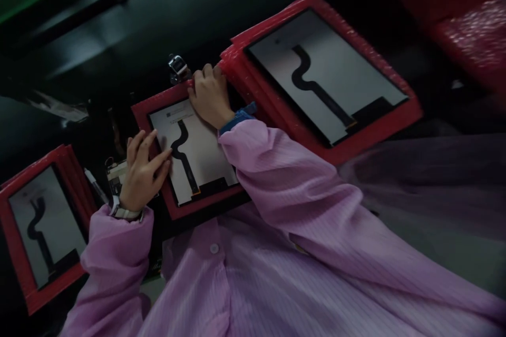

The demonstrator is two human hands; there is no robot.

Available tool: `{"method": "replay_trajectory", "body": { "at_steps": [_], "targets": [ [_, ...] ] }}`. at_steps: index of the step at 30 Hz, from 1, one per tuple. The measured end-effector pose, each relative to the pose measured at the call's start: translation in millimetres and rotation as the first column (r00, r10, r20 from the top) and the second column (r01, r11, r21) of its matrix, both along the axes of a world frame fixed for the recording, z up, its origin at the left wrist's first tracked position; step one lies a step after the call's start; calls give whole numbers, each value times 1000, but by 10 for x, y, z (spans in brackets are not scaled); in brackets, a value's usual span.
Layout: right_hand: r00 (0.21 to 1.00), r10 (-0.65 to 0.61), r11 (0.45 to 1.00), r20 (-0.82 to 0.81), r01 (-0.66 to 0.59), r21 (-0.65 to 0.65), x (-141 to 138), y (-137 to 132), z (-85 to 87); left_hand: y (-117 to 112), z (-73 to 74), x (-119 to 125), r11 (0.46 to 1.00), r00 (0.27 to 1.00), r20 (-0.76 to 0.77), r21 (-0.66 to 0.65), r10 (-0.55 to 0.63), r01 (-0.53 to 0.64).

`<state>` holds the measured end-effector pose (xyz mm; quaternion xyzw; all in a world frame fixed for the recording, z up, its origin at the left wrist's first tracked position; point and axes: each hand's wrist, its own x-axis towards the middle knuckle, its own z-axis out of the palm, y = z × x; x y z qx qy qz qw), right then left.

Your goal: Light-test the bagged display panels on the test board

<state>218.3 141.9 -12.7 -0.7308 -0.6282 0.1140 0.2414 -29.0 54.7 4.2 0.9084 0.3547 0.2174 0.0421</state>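
A display panel (205,147) with a pale back and a black, S-curved flex cable (185,163) lies on a red bubble-wrap sheet (172,205) in front of me. My left hand (143,174) rests at the panel's left edge, fingers spread, with a fingertip by the bend of the cable. At the far right corner, my right hand (211,95) has its fingers bent over the edge of the red sheet. The fingertips there are partly hidden. A metal tally counter (177,66) stands just beyond that hand.
A similar panel (340,63) lies on a stack of red wrap (379,124) to the right. Another panel (43,221) tops a red stack (71,168) at left. A white pen (95,184) lies beside it. More red wrap (474,37) is at the upper right.
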Motion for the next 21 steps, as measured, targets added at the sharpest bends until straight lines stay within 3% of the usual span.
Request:
{"method": "replay_trajectory", "body": {
  "at_steps": [2, 7, 11, 15, 18, 21],
  "targets": [
    [1000, -1, 1000, -23, 2, 15, 14, 48, -24, 12, 1, 9, 999, 998, -40, -14, -45, 45],
    [979, 52, 993, -199, -28, 118, 60, 105, -62, 27, -14, 10, 1000, 999, -32, 3, -21, 21],
    [881, 104, 985, -461, -26, 173, 96, 107, -50, -32, -54, 21, 1000, 1000, 9, 5, 28, -28],
    [721, 243, 947, -649, -32, 319, 167, 123, -48, -100, -123, 49, 987, 979, 130, -47, 157, -152],
    [503, 391, 895, -771, -13, 445, 204, 105, -5, -140, -147, 96, 968, 937, 255, -139, 237, -207],
    [321, 456, 871, -830, 31, 490, 226, 60, 94, -200, -128, 169, 895, 788, 458, -368, 411, -253]
  ]
}}
